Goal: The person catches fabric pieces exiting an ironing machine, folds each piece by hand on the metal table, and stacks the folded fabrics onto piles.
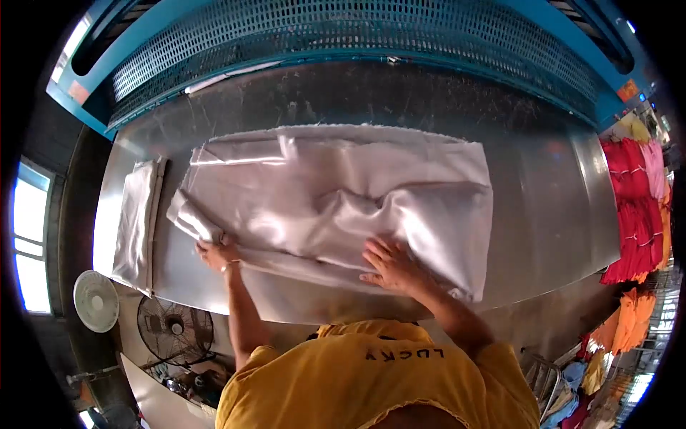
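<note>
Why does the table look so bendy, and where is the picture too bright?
In the head view, the metal table has curved edges, probably from a very wide lens, and the picture's corners are black; also in the head view, glare streaks the shiny cloth, and the window is washed out white.

Yellow shirt (321, 386) partly below frame

On one counter (543, 222), one large pale cloth (250, 182) and one smaller folded cloth (134, 222), making two. One left hand (217, 254), one right hand (393, 267): two. One white fan (96, 302), one black fan (176, 329): two. One yellow shirt (300, 390).
</note>
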Demonstrator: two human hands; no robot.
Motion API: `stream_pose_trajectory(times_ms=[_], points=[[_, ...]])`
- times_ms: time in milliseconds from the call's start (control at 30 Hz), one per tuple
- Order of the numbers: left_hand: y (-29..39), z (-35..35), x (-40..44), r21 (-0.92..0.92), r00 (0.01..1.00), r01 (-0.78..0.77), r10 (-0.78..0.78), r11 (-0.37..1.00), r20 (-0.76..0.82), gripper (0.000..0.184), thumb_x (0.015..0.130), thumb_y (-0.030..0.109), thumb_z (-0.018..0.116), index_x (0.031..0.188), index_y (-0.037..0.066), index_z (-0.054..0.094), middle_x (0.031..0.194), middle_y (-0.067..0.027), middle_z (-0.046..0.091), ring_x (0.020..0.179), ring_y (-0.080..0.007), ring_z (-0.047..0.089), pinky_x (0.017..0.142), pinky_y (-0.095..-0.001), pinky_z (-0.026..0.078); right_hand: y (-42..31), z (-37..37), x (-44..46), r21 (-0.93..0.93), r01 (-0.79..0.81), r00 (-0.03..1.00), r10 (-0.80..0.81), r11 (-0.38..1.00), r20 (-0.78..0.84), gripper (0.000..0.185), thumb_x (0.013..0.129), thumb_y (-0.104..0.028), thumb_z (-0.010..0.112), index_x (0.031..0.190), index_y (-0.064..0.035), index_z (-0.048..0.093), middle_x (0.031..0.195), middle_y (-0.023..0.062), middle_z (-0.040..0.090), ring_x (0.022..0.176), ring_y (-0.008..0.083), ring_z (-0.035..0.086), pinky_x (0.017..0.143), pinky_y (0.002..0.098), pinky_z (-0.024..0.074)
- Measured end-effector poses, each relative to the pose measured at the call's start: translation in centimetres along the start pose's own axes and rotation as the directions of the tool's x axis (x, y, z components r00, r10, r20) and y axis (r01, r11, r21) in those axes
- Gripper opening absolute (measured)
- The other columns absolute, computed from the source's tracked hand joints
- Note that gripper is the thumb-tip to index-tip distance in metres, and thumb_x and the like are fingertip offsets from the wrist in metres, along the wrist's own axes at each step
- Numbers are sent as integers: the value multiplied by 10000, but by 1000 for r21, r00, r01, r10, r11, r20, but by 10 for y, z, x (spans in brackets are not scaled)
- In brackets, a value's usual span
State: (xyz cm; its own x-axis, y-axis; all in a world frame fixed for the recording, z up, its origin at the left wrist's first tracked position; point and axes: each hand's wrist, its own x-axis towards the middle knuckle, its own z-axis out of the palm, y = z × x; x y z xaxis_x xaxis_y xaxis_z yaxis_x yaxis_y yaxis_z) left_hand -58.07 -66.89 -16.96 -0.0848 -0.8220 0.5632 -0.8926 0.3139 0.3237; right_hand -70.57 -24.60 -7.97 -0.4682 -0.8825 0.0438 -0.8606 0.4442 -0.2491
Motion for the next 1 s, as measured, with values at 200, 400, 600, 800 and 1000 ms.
stream_pose_trajectory(times_ms=[200,400,600,800,1000], points=[[12,-6,89,-746,922,362,-98,559,374,187,767,204,595,794,19,598,646,-52,578,594,-176,550,538,-329,429,26,-87,-76,869,-370,443,885,329,-146,319,842,-150,565,1135,-36,519,1112,88,534,1014,191,519,810,316,448],[151,-125,-40,-929,441,90,822,358,359,397,832,26,500,1226,11,458,1097,-35,567,781,-111,521,628,-181,425,110,-14,-147,793,-501,548,836,347,-20,355,843,-165,546,1147,15,510,1001,78,571,912,159,524,822,264,407],[139,-192,-224,-878,74,-392,961,274,267,1099,578,599,687,1322,-38,190,1333,-238,282,1241,-410,252,1031,-507,197,96,-88,-37,999,28,671,742,-25,-1,312,815,-158,554,1089,-10,556,930,59,593,844,139,544,786,252,421],[124,-177,-247,-761,508,137,615,634,604,468,762,330,622,1101,23,520,938,-134,551,898,-290,521,804,-413,406,-19,-89,131,996,85,992,94,-29,-82,312,867,-143,540,1137,11,517,962,58,598,825,135,577,748,237,460],[43,-211,-172,-685,804,589,-225,429,550,261,805,140,613,1005,22,493,892,-35,507,844,-119,482,680,-265,416,56,-33,82,971,-204,683,728,122,52,423,854,-372,542,1080,-15,547,947,92,607,770,146,600,613,253,498]])
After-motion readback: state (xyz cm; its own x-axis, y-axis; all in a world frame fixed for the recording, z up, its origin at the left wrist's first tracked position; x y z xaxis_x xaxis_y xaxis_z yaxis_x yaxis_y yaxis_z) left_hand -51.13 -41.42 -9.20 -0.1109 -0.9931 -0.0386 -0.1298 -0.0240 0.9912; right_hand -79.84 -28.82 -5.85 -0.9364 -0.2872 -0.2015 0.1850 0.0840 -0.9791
